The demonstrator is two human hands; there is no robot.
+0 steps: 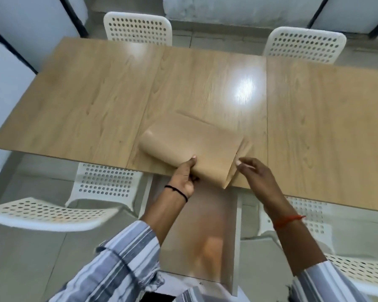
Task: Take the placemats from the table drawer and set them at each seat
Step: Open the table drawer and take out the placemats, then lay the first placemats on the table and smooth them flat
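At the bottom of the frame, two forearms in rolled striped sleeves are seen reaching up toward the middle of the picture, the left one from the lower left and the right one from the lower right. Between them the open table drawer (196, 232) is shown pulled out from under the near table edge, its glossy bottom blurred. A black band is worn on the left wrist and an orange thread on the right. The left hand (183, 177) is held just below centre with its thumb laid on top of the rolled placemats (190, 147) and its fingers curled beneath the roll, so the roll is gripped at its near end. The right hand (255, 173) is held just right of the roll, fingers extended and relaxed, the fingertips at the roll's loose right edge; whether that edge is touched cannot be told. The tan roll is laid across the near edge of the wooden table (85, 101), at centre frame, partly overhanging the drawer. White perforated chairs are placed at the lower left (50, 212) and lower right (358, 271), and two more stand beyond the table at the upper left (138, 27) and upper right (303, 44).
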